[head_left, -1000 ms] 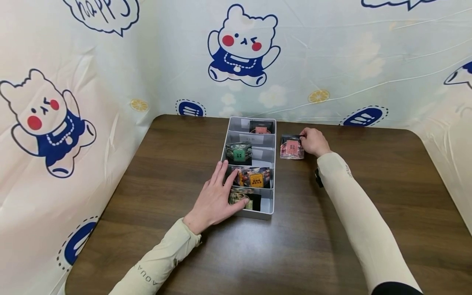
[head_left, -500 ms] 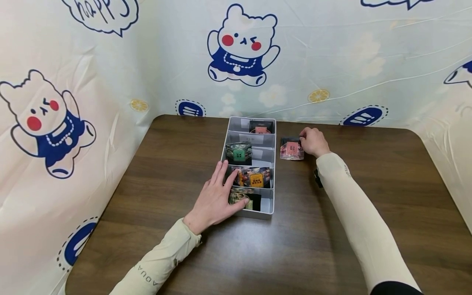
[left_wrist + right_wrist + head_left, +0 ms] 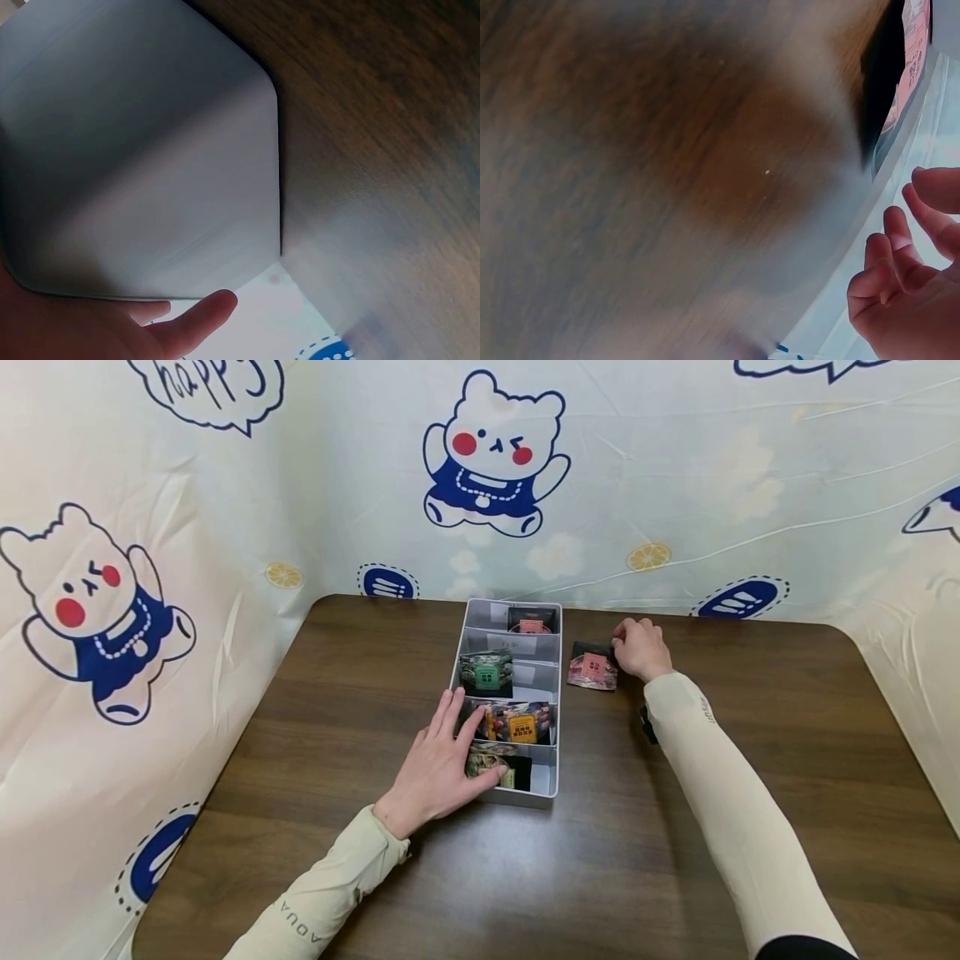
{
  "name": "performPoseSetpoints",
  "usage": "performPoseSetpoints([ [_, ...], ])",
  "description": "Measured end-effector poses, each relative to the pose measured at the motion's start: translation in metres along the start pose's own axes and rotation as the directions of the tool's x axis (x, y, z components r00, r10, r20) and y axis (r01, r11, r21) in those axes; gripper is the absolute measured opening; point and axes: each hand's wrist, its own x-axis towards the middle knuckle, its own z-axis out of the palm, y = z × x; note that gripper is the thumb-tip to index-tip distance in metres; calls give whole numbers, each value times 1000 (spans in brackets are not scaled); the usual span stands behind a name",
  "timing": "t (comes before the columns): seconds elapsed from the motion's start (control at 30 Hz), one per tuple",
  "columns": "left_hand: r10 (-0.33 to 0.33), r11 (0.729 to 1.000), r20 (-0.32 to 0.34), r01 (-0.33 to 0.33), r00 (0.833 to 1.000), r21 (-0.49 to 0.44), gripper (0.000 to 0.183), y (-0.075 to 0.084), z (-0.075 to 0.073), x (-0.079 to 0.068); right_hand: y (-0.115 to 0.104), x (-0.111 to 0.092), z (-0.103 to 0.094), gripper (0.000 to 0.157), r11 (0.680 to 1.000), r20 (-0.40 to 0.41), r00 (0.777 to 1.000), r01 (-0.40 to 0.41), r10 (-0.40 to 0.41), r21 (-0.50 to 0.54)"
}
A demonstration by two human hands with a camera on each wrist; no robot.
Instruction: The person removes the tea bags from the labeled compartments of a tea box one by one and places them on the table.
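A long grey divided box stands on the table, with sachets in several of its compartments. My left hand lies spread along its near left edge, fingers over the orange-labelled sachets and thumb over the front-compartment sachet. In the left wrist view, that hand's thumb shows beside the box's grey wall. To the right of the box lies a dark sachet with a pink label. Right beside its upper right corner is my right hand; the right wrist view shows loosely bent fingers apart from it.
A green-labelled sachet sits in a middle compartment, and a pink-labelled one in the rearmost. Behind the brown wooden table hangs a pale printed cloth.
The pink-labelled sachet beside the box has shifted slightly toward the front and turned a little. My right hand has come away from its corner. The left hand and box stay put.
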Motion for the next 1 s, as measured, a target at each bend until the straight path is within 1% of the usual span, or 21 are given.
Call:
performPoseSetpoints([
  [0.1,1,1000,-2,-1,1000,0,89,0,0,0,-3,1,0,29,1000,-7,1000,13,-13,-3],
  [0.2,0,1000,-5,0,1000,1,88,-1,0,0,-10,2,1,28,999,-24,999,45,-44,4],
  [0.4,1,1000,-4,-1,1000,5,89,-1,0,-1,-27,4,3,26,993,-91,989,119,-117,22],
  [0.53,-2,1000,1,2,1000,8,89,-2,1,-1,-40,5,5,26,985,-158,974,170,-162,39],
  [0.6,-3,1000,2,3,1000,8,89,-2,1,-1,-48,5,5,27,978,-193,963,201,-187,51],
  [0.7,-2,1000,-3,2,1000,5,88,-2,0,-1,-59,6,4,26,966,-220,947,251,-234,56],
  [0.77,-2,1000,-5,2,1000,4,88,-2,0,-1,-66,6,3,25,958,-218,938,284,-268,40],
  [0.87,0,1000,-8,0,1000,3,88,-1,0,0,-75,7,4,26,949,-184,932,316,-311,-1],
  [1.0,3,1000,-12,-3,1000,1,89,-1,1,0,-83,10,6,29,943,-125,935,325,-332,-74],
])
